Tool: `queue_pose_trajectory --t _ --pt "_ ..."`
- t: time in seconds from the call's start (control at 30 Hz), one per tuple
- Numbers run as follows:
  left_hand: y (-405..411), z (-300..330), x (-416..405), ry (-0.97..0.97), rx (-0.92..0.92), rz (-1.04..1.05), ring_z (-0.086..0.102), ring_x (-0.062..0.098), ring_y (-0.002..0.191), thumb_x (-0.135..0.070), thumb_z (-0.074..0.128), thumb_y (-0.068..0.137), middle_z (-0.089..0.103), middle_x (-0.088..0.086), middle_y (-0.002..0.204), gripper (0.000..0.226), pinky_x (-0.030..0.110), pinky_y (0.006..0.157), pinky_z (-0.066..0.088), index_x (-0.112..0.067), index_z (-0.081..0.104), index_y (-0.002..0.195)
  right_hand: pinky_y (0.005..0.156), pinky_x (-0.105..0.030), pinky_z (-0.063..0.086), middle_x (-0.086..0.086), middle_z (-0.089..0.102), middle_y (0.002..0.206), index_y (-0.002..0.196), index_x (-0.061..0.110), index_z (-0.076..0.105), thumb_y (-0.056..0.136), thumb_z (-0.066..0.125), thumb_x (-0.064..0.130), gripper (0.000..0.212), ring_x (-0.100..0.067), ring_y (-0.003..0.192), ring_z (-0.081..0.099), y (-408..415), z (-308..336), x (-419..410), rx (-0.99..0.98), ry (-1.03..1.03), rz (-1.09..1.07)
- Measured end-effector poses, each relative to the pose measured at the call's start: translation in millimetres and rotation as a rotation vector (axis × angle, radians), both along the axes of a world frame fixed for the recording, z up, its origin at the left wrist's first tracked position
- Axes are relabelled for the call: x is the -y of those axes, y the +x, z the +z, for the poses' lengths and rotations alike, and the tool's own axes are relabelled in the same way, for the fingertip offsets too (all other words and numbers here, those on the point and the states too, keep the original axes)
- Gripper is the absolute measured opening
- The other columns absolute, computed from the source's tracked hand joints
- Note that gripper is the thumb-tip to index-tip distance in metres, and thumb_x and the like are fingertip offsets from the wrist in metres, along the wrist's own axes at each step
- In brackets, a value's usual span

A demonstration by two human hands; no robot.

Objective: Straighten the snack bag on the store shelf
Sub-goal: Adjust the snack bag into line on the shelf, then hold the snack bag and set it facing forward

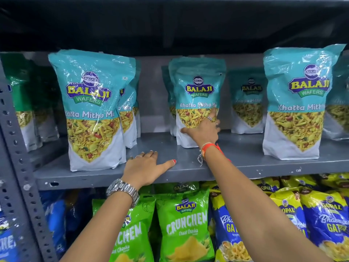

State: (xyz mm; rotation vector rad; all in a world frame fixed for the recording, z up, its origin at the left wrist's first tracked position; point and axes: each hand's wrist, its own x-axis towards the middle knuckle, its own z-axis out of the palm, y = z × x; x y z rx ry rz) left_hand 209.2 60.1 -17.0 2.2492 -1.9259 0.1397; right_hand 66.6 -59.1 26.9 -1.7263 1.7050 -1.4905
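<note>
A teal and white Khatta Mitha Mix snack bag (196, 87) stands upright in the middle of the grey shelf (245, 163), set back from the front edge. My right hand (204, 132) presses flat against its lower front, thumb on the left side and fingers spread up the right side. My left hand (147, 167) rests palm down on the shelf's front edge, fingers apart, holding nothing. It lies just right of a larger-looking bag of the same kind (92, 110) standing at the front left.
Another same-kind bag (296, 103) stands at the front right, with more bags behind each row. Green bags (20, 95) fill the far left. Below hang green Crunchem bags (184, 222) and blue-yellow bags (328, 220). A perforated grey upright (20, 167) frames the left side.
</note>
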Motion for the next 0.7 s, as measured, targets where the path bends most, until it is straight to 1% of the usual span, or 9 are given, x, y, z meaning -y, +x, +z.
queue_pose_trajectory --t 0.1,0.3,0.47,0.7 --pt "-0.7 0.9 -0.4 0.005 0.000 0.004 0.018 0.021 0.145 -0.077 0.021 0.080 0.017 -0.003 0.159 0.089 0.045 0.115 0.019 -0.020 0.022 0.149 0.099 -0.056 0.044 -0.025 0.031 0.143 0.149 0.020 0.001 0.053 0.089 0.043 0.132 -0.047 0.127 0.039 -3.2 -1.3 -9.5 0.009 -0.004 -0.009" --pt "-0.8 2.3 -0.5 0.027 0.006 0.003 0.017 0.021 0.145 -0.075 0.020 0.082 0.016 -0.002 0.160 0.088 0.046 0.116 0.018 -0.019 0.020 0.149 0.099 -0.054 0.043 -0.022 0.033 0.141 0.148 0.022 -0.002 0.053 0.089 0.045 0.133 -0.045 0.127 0.039 -12.5 -5.1 -35.8 0.007 0.001 -0.009" --pt "-1.5 2.7 -1.2 0.029 0.004 0.017 0.019 0.022 0.145 -0.076 0.020 0.081 0.018 -0.002 0.159 0.088 0.045 0.116 0.019 -0.019 0.022 0.149 0.096 -0.053 0.045 -0.020 0.032 0.141 0.148 0.024 -0.001 0.050 0.089 0.047 0.135 -0.043 0.126 0.040 -18.7 -10.2 -64.7 0.007 -0.027 -0.046" --pt "-1.1 4.1 -3.1 0.050 -0.009 0.013 0.019 0.023 0.145 -0.075 0.020 0.082 0.017 -0.003 0.159 0.087 0.045 0.117 0.019 -0.020 0.021 0.149 0.097 -0.052 0.043 -0.020 0.030 0.144 0.149 0.022 -0.003 0.052 0.089 0.046 0.135 -0.042 0.127 0.039 -31.0 -10.4 -100.4 -0.007 -0.029 -0.062"
